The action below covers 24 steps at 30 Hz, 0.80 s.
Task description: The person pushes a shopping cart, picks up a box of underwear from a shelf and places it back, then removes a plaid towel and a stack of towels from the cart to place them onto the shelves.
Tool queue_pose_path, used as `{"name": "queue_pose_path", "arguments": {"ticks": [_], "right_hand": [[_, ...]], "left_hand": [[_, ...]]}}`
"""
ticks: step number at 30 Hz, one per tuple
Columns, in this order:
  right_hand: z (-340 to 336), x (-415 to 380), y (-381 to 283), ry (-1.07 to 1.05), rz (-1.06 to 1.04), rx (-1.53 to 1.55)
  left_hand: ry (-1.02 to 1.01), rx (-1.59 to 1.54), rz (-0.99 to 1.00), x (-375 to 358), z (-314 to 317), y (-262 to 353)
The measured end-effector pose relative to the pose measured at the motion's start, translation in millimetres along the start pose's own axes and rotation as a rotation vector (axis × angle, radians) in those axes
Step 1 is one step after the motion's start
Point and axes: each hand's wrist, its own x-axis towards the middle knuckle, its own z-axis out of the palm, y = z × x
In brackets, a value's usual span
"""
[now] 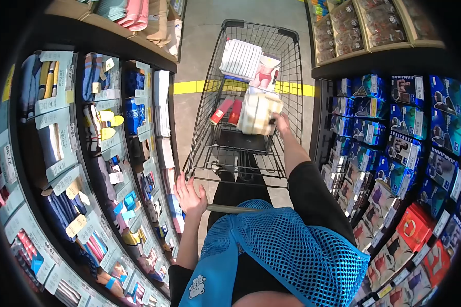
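Note:
My right hand (281,123) reaches into the wire shopping cart (297,71) and grips the right side of a cream-and-tan plaid folded cloth bundle (260,111). Its fingers are partly hidden behind the bundle. My left hand (190,197) rests at the cart's near left corner, beside the handle bar (230,208), with its fingers stretched out. Inside the cart, a striped white folded textile (241,58) lies at the far end. Next to it is a pack with red underwear pictured on it (268,71). Two slim red boxes, one of them here (222,110), lie left of the bundle.
Shelves of folded textiles in pale card sleeves (51,143) line the left side. Blue boxed packs (404,148) fill the right shelves, with a red box (416,225) lower down. A yellow floor stripe (189,87) crosses the aisle under the cart.

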Motion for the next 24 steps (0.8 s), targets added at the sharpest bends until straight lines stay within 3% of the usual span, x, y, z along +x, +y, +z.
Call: {"name": "queue_pose_path", "arguments": {"ticks": [4, 6, 7, 12, 16, 18, 19, 22, 23, 24], "right_hand": [[10.3, -12.1, -8.5, 0.015, -0.192, -0.103], [13.1, -8.1, -7.4, 0.173, -0.438, -0.365], [18.0, -27.9, -24.7, 0.235, -0.453, -0.466], [38.0, 6.5, -62.0, 0.270, -0.617, -0.368], [53.7, 67.8, -89.2, 0.341, -0.499, -0.358], [55.7, 104.2, -95.2, 0.387, -0.313, -0.496], [53.7, 124.4, -87.6, 0.376, -0.305, -0.499], [49.8, 156.3, -87.4, 0.021, -0.122, -0.485], [52.3, 158.5, -84.7, 0.157, -0.086, -0.457], [51.9, 148.2, -91.1, 0.158, -0.074, -0.457]], "left_hand": [[0.039, -0.015, -0.005, 5.2, 1.0, 1.0], [0.039, -0.022, -0.002, 6.9, 0.2, 2.0], [0.046, -0.016, 0.008, 6.8, 0.1, 1.9], [0.000, -0.006, -0.005, 8.7, -2.0, 2.9], [-0.013, 0.012, 0.004, 7.5, -0.4, 4.7], [-0.016, 0.045, -0.005, 11.2, -0.4, 3.6], [-0.035, 0.027, -0.016, 10.6, -2.7, 4.2], [-0.038, 0.016, -0.014, 10.8, 2.2, 0.5], [-0.021, 0.009, -0.016, 8.9, 4.8, -1.3], [-0.010, 0.003, -0.018, 7.3, 5.6, -2.5]]}}
